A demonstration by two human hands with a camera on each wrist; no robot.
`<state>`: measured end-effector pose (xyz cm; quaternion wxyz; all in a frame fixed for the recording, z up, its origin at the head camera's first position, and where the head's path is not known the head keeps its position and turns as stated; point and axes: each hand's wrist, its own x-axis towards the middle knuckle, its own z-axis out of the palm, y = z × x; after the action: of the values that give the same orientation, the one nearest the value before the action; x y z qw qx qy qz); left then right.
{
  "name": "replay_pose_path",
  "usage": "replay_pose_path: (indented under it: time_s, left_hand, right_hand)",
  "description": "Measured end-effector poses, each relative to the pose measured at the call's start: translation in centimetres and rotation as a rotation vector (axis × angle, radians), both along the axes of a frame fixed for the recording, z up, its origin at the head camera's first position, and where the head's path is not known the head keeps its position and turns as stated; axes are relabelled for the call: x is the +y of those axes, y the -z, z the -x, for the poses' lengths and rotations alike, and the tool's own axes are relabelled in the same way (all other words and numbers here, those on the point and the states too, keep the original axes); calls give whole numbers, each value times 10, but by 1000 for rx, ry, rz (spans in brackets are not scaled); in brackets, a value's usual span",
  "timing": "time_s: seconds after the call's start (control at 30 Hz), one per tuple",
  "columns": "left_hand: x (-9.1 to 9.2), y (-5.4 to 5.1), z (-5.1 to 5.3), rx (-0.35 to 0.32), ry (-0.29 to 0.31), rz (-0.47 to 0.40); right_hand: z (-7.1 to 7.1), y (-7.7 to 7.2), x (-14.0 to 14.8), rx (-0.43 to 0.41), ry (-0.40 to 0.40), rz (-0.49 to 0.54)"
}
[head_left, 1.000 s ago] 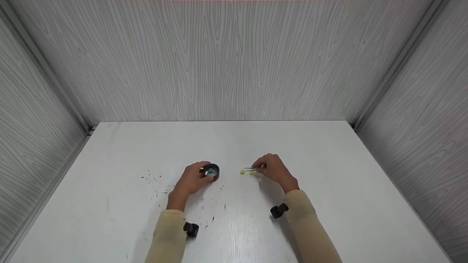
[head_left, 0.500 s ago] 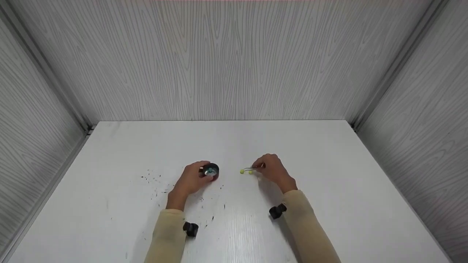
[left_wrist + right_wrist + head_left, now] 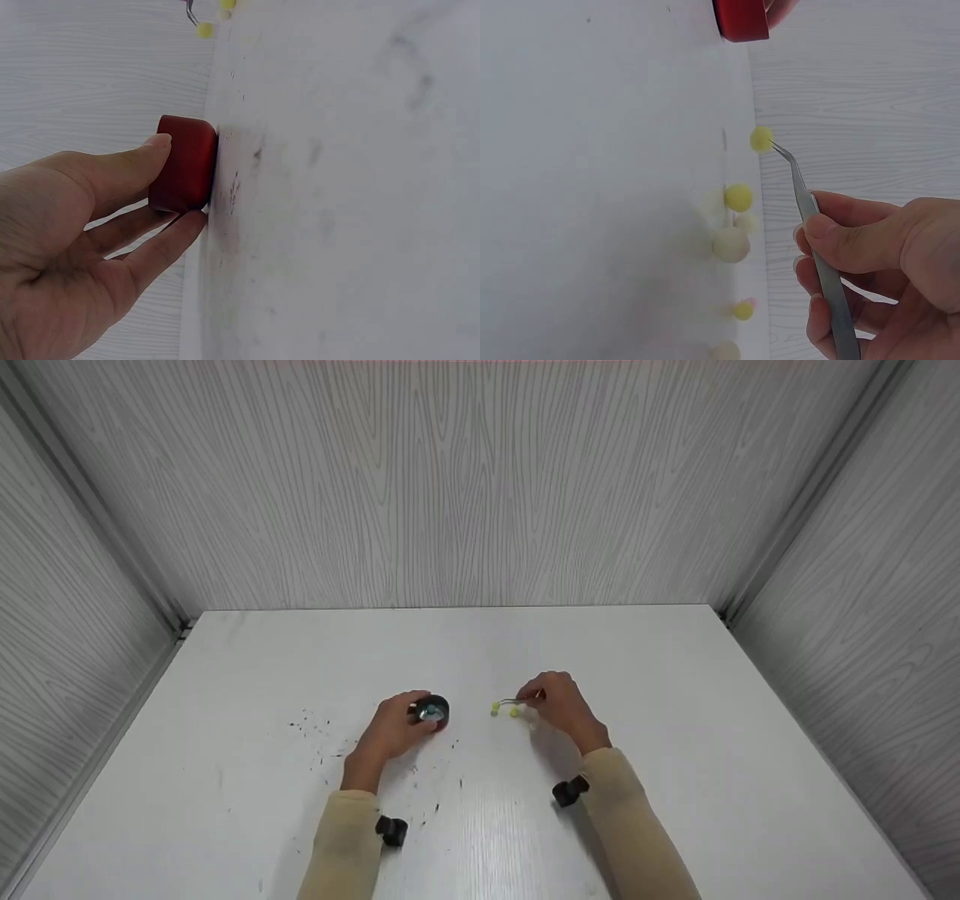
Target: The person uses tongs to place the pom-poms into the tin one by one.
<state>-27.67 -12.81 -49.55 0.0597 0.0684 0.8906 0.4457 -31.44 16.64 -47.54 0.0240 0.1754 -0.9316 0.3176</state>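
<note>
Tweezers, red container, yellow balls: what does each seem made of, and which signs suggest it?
Tweezers: probably steel; grey, metallic sheen.
Red container: painted metal or plastic, unclear which; smooth satin surface.
Yellow balls: perhaps foam or felt; matte, no sharp highlights.

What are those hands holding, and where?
Left hand: the red container, by its sides. Right hand: the tweezers, behind their bent tips, which pinch a yellow ball.

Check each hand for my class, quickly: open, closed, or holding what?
Left hand: holding a small red cup.
Right hand: holding tweezers, with a yellow ball at their tips.
</note>
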Motion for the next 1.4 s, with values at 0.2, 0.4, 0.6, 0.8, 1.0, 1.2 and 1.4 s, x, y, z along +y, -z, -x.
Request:
replay_pose_path:
  time_s: [0.2, 0.4, 0.6, 0.8, 1.0, 1.2, 1.4]
  left_hand:
    - [0, 1, -1, 17, -4, -5]
    - [1, 0, -2, 27, -9, 1]
    - [2, -2, -2, 12, -18, 18]
    - [3, -3, -3, -12, -29, 20]
    - [2, -2, -1, 9, -22, 23]
    - [1, -1, -2, 21, -7, 5]
    - [1, -1, -2, 29, 3, 1]
  right_hand:
    - [0, -3, -3, 34, -18, 15]
    - [-1, -7, -14, 68, -61, 46]
    - [-1, -10, -28, 77, -74, 86]
    - [-3, -11, -44, 77, -79, 103]
    - [-5, -8, -60, 76, -94, 97]
    - [-7, -3, -69, 98, -116, 84]
    - [-6, 3, -73, 92, -115, 63]
